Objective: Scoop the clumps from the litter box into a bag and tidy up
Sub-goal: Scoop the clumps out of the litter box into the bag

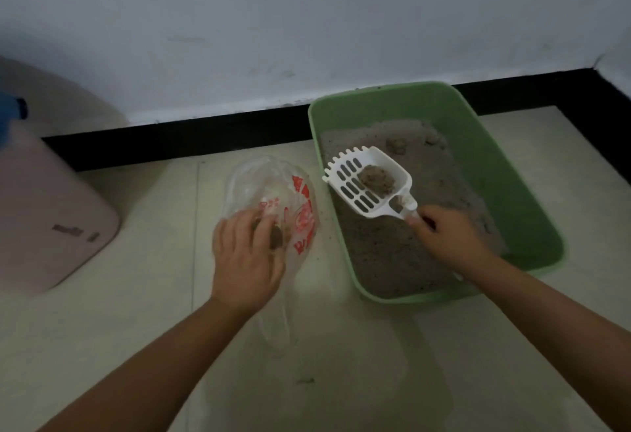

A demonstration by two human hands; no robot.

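Observation:
A green litter box filled with grey litter stands on the floor at the right. My right hand grips the handle of a white slotted scoop, held above the box's left side with one grey clump lying in it. More clumps sit in the litter at the far end. A clear plastic bag with red print lies just left of the box. My left hand holds its near edge, mouth gaping toward the scoop; dark clumps show inside by my fingers.
A pale pink bin or container stands at the left with something blue on top. A white wall with a black skirting strip runs behind. Litter crumbs lie scattered on the beige tiled floor.

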